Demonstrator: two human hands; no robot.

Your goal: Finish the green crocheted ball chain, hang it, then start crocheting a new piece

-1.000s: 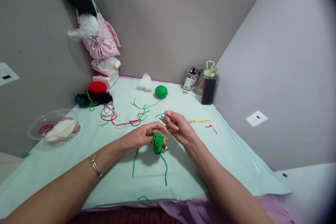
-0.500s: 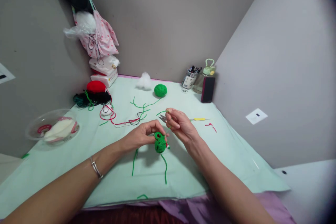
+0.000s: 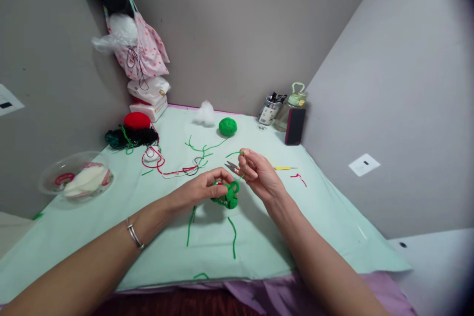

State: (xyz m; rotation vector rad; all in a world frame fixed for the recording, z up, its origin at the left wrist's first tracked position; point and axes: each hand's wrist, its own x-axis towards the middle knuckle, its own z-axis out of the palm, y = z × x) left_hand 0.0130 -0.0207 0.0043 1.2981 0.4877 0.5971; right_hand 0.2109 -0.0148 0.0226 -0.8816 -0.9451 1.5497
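My left hand (image 3: 213, 182) is closed around a small green crocheted piece (image 3: 230, 197) with red and white bits on it and a small loop on top. To its right, my right hand (image 3: 257, 170) pinches a strand of green yarn (image 3: 234, 153); a needle may be in the pinch, but it is too small to make out. The strand runs down from the fingers to the crocheted piece. Just behind my right hand lie the scissors (image 3: 232, 167), blades showing and handles hidden. Loose green yarn ends (image 3: 232, 237) rest on the cloth below the hands.
A green yarn ball (image 3: 227, 127) and white stuffing (image 3: 205, 114) sit at the back. Red yarn (image 3: 137, 120) and a clear plastic bowl (image 3: 48, 185) stand left. A yellow-handled hook (image 3: 282, 168), phone (image 3: 295, 127), bottle (image 3: 282, 117) and pen cup (image 3: 267, 112) are right.
My left hand has turned the crocheted piece, so its red and white bits now face left and the loop shows at upper right. My right hand has risen slightly with the yarn.
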